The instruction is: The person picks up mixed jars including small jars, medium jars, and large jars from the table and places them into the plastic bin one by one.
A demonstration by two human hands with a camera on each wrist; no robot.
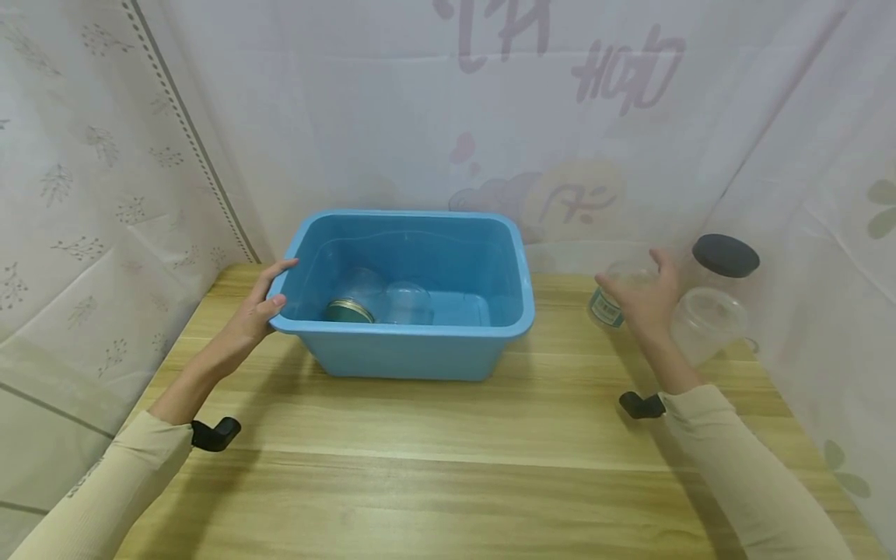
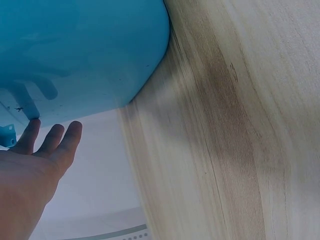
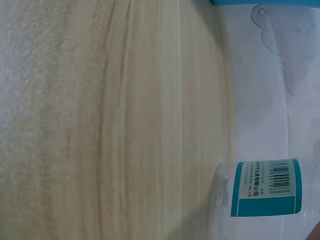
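Observation:
My left hand [image 1: 255, 311] grips the left rim of a blue plastic tub [image 1: 406, 354], and its fingers [image 2: 70, 142] lie along the outer wall in the left wrist view. Inside the tub are clear containers [image 1: 408, 303] and a jar with a dark green lid [image 1: 348, 311]. On the right, my right hand [image 1: 647, 303] is at a clear jar [image 1: 605, 309] with a teal barcode label [image 3: 266, 187], thumb and fingers spread apart around its top. Part of this jar is hidden behind the hand.
Just right of my right hand stand a translucent container [image 1: 710, 323] and, behind it, a clear jar with a black lid [image 1: 726, 255]. The wooden table [image 1: 420, 467] ends at a printed white curtain [image 1: 392, 117] at the back and sides.

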